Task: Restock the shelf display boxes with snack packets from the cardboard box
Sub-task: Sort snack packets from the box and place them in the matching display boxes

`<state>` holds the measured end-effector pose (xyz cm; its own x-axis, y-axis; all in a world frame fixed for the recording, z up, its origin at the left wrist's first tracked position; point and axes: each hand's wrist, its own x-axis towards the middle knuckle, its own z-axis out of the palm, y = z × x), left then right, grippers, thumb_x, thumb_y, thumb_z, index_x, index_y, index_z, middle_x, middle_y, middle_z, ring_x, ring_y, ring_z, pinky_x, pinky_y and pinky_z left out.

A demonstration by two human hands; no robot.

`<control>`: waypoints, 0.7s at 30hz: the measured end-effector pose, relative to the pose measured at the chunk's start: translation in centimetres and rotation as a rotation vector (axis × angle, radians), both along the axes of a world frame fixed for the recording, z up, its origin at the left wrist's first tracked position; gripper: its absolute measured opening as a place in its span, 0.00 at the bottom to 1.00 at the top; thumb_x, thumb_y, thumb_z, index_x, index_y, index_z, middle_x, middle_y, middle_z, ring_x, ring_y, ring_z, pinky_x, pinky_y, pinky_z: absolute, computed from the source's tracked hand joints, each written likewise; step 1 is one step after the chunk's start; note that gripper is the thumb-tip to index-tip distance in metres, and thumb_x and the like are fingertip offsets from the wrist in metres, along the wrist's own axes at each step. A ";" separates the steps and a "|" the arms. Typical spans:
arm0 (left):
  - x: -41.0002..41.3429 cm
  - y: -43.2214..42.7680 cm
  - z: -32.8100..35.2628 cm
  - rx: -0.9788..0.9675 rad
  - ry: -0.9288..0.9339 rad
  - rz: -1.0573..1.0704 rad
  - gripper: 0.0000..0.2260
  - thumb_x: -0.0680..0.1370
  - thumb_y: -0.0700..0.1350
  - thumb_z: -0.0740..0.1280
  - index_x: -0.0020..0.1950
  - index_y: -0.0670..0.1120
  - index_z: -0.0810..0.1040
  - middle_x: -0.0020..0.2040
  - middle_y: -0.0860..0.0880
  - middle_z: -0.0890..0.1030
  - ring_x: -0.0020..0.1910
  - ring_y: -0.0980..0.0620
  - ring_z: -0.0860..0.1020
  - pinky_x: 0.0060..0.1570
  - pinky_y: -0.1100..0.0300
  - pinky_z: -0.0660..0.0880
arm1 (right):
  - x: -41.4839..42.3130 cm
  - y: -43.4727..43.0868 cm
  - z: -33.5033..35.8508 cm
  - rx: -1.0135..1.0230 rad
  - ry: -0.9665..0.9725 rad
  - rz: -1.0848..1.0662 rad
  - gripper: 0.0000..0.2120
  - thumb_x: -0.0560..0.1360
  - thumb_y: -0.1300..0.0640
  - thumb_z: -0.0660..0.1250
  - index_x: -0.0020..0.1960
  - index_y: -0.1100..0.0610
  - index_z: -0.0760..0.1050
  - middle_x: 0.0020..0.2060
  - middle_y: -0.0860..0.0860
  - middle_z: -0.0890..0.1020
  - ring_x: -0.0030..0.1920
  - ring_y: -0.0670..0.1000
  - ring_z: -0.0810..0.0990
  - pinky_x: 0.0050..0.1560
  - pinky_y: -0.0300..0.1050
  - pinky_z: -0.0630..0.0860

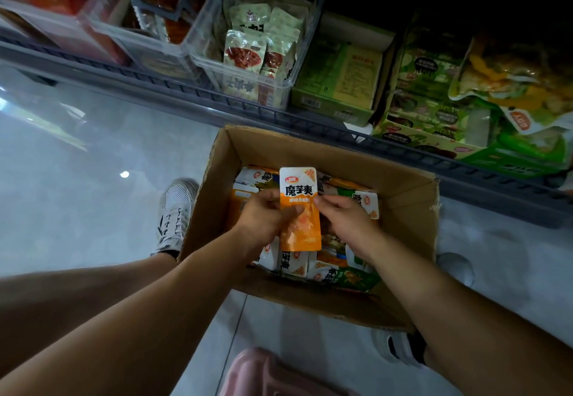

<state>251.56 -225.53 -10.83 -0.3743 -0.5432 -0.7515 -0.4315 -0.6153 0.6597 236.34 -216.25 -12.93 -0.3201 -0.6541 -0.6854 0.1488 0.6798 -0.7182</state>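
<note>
Over the cardboard box (403, 191), upright orange packet (300, 209), white end toward the shelf.

The picture is dim and a bit blue. A small white light spot shines on the shiny pale grey floor (93, 197). The top right corner is black. The long grey wire shelf edge (186, 91) looks bent, and the corners are blurry

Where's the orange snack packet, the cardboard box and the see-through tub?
orange snack packet (307, 234): head view, lower orange front.
cardboard box (403, 197): head view, bare inner right wall.
see-through tub (210, 23): head view, clear left wall.
</note>
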 end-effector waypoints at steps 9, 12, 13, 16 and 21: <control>1.1 -0.8 -1.5 0.027 -0.111 0.139 0.08 0.79 0.37 0.72 0.53 0.48 0.80 0.57 0.45 0.85 0.56 0.45 0.84 0.61 0.40 0.79 | -2.0 1.3 -3.6 0.088 0.928 0.515 0.28 0.79 0.50 0.66 0.76 0.53 0.63 0.69 0.52 0.69 0.71 0.55 0.65 0.70 0.52 0.65; 1.3 -0.6 -1.5 0.032 -0.130 0.145 0.09 0.79 0.37 0.71 0.52 0.51 0.79 0.60 0.45 0.84 0.58 0.44 0.83 0.62 0.40 0.78 | -1.6 1.3 -4.3 0.115 0.762 0.393 0.27 0.79 0.48 0.66 0.75 0.51 0.63 0.67 0.52 0.67 0.66 0.56 0.71 0.65 0.55 0.74; 1.4 -0.6 -1.5 0.040 -0.132 0.143 0.09 0.79 0.37 0.71 0.52 0.51 0.79 0.61 0.45 0.84 0.59 0.43 0.82 0.62 0.39 0.78 | -1.7 1.2 -4.4 0.125 0.723 0.386 0.26 0.80 0.49 0.65 0.76 0.52 0.64 0.67 0.52 0.67 0.66 0.56 0.72 0.65 0.54 0.74; 1.5 -0.6 -1.5 0.046 -0.133 0.143 0.08 0.79 0.37 0.71 0.52 0.50 0.79 0.60 0.44 0.83 0.59 0.43 0.82 0.62 0.39 0.78 | -2.2 0.8 -4.7 0.127 0.708 0.437 0.20 0.83 0.50 0.60 0.74 0.54 0.70 0.73 0.53 0.65 0.71 0.56 0.68 0.72 0.52 0.67; 1.6 -0.5 -1.6 0.043 -0.145 0.136 0.07 0.79 0.39 0.72 0.53 0.50 0.80 0.59 0.46 0.84 0.59 0.44 0.82 0.62 0.38 0.78 | -2.6 0.7 -5.1 0.183 0.682 0.474 0.13 0.80 0.49 0.66 0.64 0.48 0.77 0.65 0.51 0.74 0.67 0.56 0.70 0.67 0.53 0.69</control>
<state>253.14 -226.05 -12.40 -0.1858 -0.5478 -0.8157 -0.4316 -0.7003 0.5686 233.76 -215.52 -18.00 -0.4217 -0.7207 -0.5502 -0.6061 0.6754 -0.4201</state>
